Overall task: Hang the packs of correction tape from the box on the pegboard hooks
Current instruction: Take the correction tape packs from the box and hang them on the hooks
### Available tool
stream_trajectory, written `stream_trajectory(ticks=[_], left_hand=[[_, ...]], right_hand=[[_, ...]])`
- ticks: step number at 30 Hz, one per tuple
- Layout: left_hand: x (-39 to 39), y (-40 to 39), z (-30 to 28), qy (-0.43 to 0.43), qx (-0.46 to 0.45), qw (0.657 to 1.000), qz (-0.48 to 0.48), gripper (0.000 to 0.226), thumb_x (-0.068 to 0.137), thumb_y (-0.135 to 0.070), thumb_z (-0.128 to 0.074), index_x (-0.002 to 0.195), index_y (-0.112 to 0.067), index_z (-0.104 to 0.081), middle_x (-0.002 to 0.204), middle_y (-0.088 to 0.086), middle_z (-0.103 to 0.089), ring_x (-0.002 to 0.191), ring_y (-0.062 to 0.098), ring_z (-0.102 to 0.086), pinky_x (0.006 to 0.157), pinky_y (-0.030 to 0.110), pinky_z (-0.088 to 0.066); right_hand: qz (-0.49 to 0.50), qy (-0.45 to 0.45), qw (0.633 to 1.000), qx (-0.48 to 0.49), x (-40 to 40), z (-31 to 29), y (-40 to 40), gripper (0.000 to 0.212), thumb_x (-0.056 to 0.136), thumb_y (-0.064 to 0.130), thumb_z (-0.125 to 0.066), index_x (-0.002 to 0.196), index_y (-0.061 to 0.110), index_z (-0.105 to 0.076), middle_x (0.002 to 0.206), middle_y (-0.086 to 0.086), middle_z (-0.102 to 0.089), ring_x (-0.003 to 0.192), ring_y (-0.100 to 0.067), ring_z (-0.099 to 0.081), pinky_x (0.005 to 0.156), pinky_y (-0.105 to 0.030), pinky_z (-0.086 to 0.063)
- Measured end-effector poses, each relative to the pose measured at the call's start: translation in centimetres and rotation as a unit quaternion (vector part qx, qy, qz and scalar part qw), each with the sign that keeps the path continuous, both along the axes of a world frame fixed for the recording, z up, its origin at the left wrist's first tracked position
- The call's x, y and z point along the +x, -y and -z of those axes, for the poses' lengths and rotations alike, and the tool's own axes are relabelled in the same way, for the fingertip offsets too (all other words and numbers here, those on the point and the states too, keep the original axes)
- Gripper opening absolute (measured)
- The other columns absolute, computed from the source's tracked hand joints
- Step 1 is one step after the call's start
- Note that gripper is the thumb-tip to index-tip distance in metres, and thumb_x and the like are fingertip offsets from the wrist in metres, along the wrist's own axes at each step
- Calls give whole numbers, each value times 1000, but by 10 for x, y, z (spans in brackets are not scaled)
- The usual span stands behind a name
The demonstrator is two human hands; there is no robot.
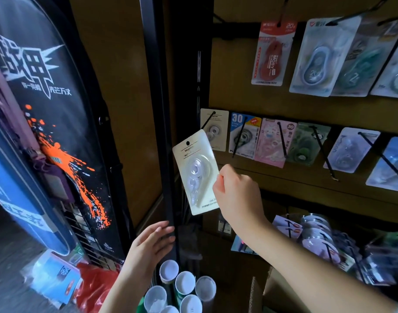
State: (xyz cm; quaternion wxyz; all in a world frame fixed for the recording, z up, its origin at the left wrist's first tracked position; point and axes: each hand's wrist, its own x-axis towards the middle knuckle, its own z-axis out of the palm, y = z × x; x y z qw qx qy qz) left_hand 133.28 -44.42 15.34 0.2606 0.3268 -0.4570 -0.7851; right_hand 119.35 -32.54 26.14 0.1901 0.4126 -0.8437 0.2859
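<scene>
My right hand (236,195) pinches the right edge of a cream correction tape pack (194,170), held tilted in the air. The pack's hang hole sits just below and left of the black tip of the leftmost middle-row hook (207,120). One matching cream pack (215,129) hangs on that hook against the brown pegboard (238,96). My left hand (151,245) rests with straight fingers against the black shelf post (158,132). A cardboard box (272,288) shows at the bottom, below my right forearm.
Other correction tape packs hang in rows to the right: a red one (273,53) above, blue and pink ones in the middle row. More packs crowd the lower right hooks. Several white-capped tubes (184,283) stand below. A dark printed backpack (49,123) hangs left.
</scene>
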Motion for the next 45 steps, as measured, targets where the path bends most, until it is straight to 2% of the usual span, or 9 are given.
stream_trajectory(ticks=[8,12,15,21,28,32,35,40,45], left_hand=[[-10,-1,-53,52,-280,959,10,25,94,-6,-48,95,-24,-66,94,-4,-71,90,18,-65,83,31,-52],[-34,3,-87,84,-445,891,-29,36,92,-11,-51,126,-23,-54,119,-1,-61,98,8,-60,75,6,-46],[-56,-1,-108,113,-498,859,2,50,95,-20,-44,142,-34,-32,132,-6,-45,105,12,-54,81,22,-46],[-74,-3,-111,136,-420,894,76,54,97,-27,-41,144,-42,-20,132,1,-38,90,12,-47,55,9,-45],[-67,-10,-92,134,-425,895,4,53,96,-26,-44,144,-35,-25,116,-3,-37,98,23,-53,77,24,-42],[-50,-23,-69,128,-401,907,9,56,94,-28,-48,144,-36,-23,118,1,-42,89,14,-49,66,15,-39],[-47,-28,-59,107,-355,928,26,55,95,-27,-46,142,-40,-20,116,-3,-42,91,9,-49,66,11,-43],[-53,-22,-69,81,-358,930,20,56,95,-24,-44,145,-35,-20,121,-5,-42,110,8,-46,95,24,-40],[-63,-13,-92,76,-372,925,-3,53,96,-27,-43,145,-34,-24,127,-7,-36,108,3,-37,66,-10,-30]], right_hand=[[1,41,999,-22,2,7,-9,14,88,7,-48,75,2,-52,58,-10,-48,56,-38,-55,49,-37,-36],[-25,41,998,-30,7,6,-3,15,90,8,-46,78,3,-53,60,-7,-48,58,-35,-56,50,-33,-35],[-30,44,998,-41,6,5,2,15,91,10,-46,79,5,-52,62,-6,-49,61,-32,-58,50,-32,-37],[15,127,989,-71,-2,15,-9,19,88,11,-51,70,12,-45,62,-3,-53,64,-28,-61,53,-43,-51],[-38,48,995,-77,0,28,-12,16,88,9,-49,72,7,-51,55,-5,-55,51,-25,-59,40,-39,-47],[-72,0,996,-58,2,47,-20,14,85,23,-38,74,18,-44,46,-1,-56,36,-14,-56,24,-20,-34],[-65,-4,997,-51,4,54,-26,16,85,24,-39,72,18,-46,44,2,-55,34,-10,-53,29,-8,-14],[-52,-40,995,-72,2,42,-19,23,85,24,-39,69,13,-50,45,3,-56,36,-12,-56,26,-14,-26],[-43,-39,992,-108,-3,20,-5,23,82,18,-38,65,9,-51,43,6,-38,33,-14,-36,33,-19,-21]])
